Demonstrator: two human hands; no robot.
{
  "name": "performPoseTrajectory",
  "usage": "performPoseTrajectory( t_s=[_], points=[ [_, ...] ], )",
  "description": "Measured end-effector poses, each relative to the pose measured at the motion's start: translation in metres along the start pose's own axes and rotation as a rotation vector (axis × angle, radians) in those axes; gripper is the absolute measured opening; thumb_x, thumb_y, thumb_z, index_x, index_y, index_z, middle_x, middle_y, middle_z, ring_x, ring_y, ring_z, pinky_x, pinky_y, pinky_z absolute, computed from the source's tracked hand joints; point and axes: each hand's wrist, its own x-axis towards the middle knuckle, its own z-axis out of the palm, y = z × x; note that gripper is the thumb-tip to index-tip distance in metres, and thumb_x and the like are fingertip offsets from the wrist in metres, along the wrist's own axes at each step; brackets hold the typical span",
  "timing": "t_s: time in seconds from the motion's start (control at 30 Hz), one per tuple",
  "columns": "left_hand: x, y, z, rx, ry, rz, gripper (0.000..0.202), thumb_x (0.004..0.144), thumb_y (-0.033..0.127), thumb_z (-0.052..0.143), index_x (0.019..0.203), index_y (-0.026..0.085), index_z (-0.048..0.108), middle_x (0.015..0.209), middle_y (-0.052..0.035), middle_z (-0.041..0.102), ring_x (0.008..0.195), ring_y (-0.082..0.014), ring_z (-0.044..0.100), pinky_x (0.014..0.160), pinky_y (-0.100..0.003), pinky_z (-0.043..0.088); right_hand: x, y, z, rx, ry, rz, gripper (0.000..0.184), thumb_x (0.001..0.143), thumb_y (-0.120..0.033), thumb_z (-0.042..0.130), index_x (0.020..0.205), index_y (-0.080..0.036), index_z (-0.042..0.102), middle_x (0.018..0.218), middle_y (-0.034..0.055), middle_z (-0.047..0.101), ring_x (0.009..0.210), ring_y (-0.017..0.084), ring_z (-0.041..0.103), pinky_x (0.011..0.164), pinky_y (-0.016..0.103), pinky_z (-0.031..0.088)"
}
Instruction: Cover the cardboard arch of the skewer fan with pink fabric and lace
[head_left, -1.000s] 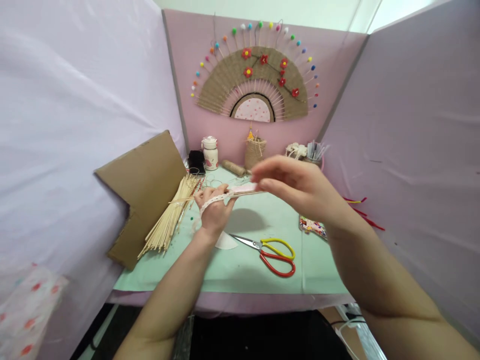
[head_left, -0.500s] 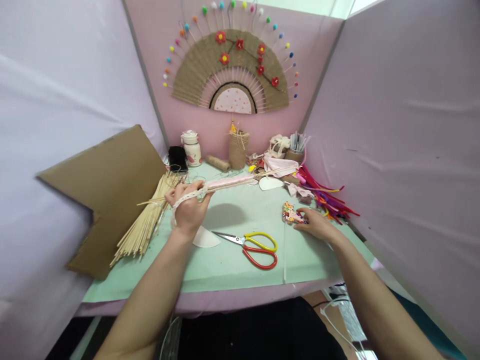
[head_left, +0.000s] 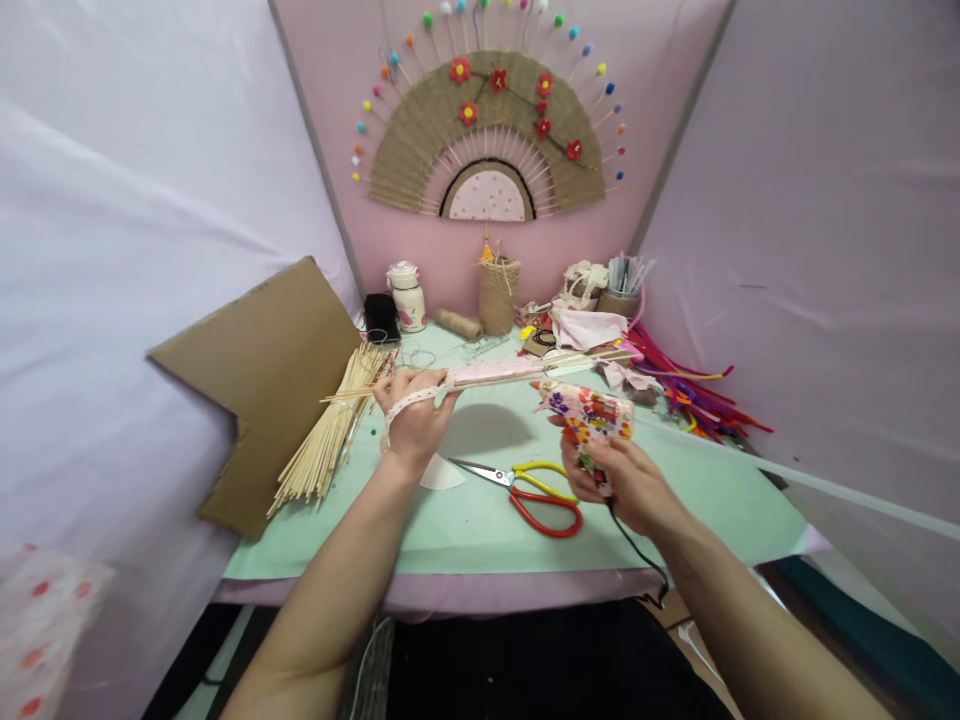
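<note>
My left hand is closed around a thin pink fabric-covered panel, seen nearly edge-on above the table. Wooden sticks stick out past its far end, and a white lace strip loops over the back of the hand. My right hand grips the handle of a flower-patterned hot glue gun. The nozzle points left, just below the panel and apart from it. A long pale glue stick runs out of the gun's rear, and a black cord hangs from its handle.
Scissors with yellow and red handles lie in front of me. A bundle of wooden sticks and cut cardboard are at left. Behind stand a bottle and twine; pipe cleaners lie right. A decorated fan hangs on the back wall.
My right hand has picked the glue gun up off the table and brought it left, nozzle near the panel. The left hand keeps its hold; the whole view has shifted slightly.
</note>
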Motion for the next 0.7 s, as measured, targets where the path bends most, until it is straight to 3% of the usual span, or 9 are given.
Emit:
performPoseTrajectory(
  t_s=[0.1,0.23,0.4,0.7],
  points=[
    [-0.002,0.002,0.001,0.003,-0.025,0.029,0.019,0.087,0.043,0.065,0.093,0.026,0.071,0.088,-0.003,0.076,0.087,-0.0242,0.06,0.086,-0.042,0.028,0.012,0.007,0.032,0.048,-0.017,0.021,0.037,0.083,-0.047,0.063,0.107,-0.019,0.059,0.073,-0.0031,0.046,0.05,0.006,0.031,0.043,0.022,0.023],
    [-0.004,0.002,0.004,-0.021,-0.027,0.024,0.025,0.085,0.043,0.067,0.103,0.026,0.07,0.092,-0.0034,0.076,0.088,-0.0235,0.06,0.085,-0.041,0.03,0.026,0.013,0.052,0.002,-0.054,0.044,0.038,0.086,-0.05,0.06,0.106,-0.018,0.06,0.068,-0.0044,0.044,0.05,0.006,0.031,0.042,0.021,0.025],
    [-0.006,0.002,0.007,-0.063,0.027,0.039,0.035,0.083,0.04,0.07,0.113,0.024,0.065,0.094,-0.0024,0.077,0.088,-0.0227,0.062,0.088,-0.041,0.03,0.034,0.019,0.06,-0.044,-0.005,0.013,0.039,0.087,-0.055,0.056,0.097,-0.017,0.06,0.065,-0.0042,0.046,0.048,0.007,0.036,0.041,0.022,0.031],
    [-0.009,0.003,0.013,-0.07,0.008,0.06,0.038,0.083,0.043,0.069,0.116,0.024,0.064,0.095,-0.0033,0.077,0.092,-0.0237,0.062,0.09,-0.041,0.029,0.034,0.025,0.062,-0.124,0.04,-0.028,0.044,0.09,-0.059,0.049,0.099,-0.017,0.059,0.062,-0.0051,0.046,0.044,0.008,0.041,0.041,0.023,0.038]
  ],
)
